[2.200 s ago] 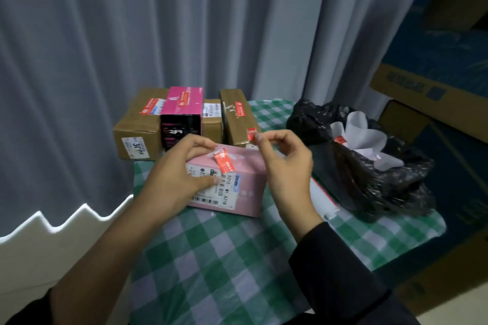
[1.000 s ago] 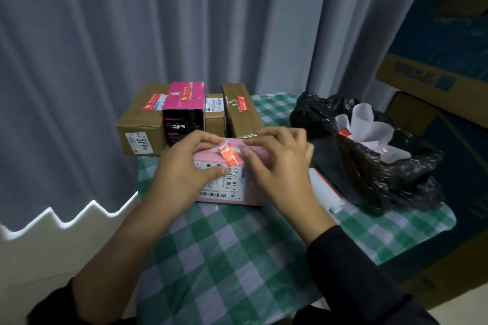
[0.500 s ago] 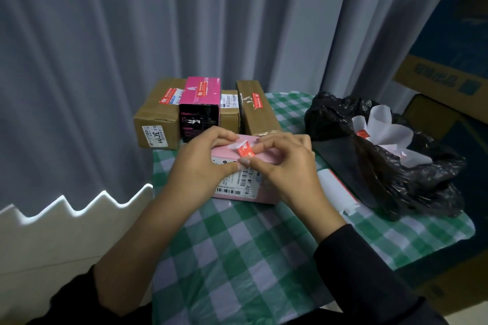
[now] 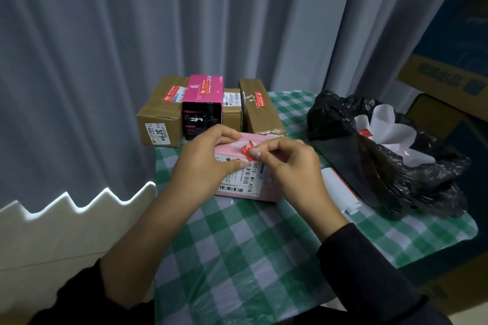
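Note:
A pale pink box [image 4: 264, 192] with a white barcode label lies on the green checked tablecloth [image 4: 237, 245]. My left hand [image 4: 203, 163] grips the box's left end, thumb on the side and fingers over the top. My right hand [image 4: 287, 163] pinches a small red sticker [image 4: 247, 150] that is partly peeled up from the top of the box.
Behind the pink box stand three brown cartons [image 4: 158, 116] and a magenta and black box [image 4: 202, 105], each with a red sticker. A black rubbish bag [image 4: 396, 166] with white backing paper sits at the right. A grey curtain hangs behind.
My right hand came down from the air onto the box top and took hold of the red sticker, which now curls upward. The left hand has kept its grip on the box.

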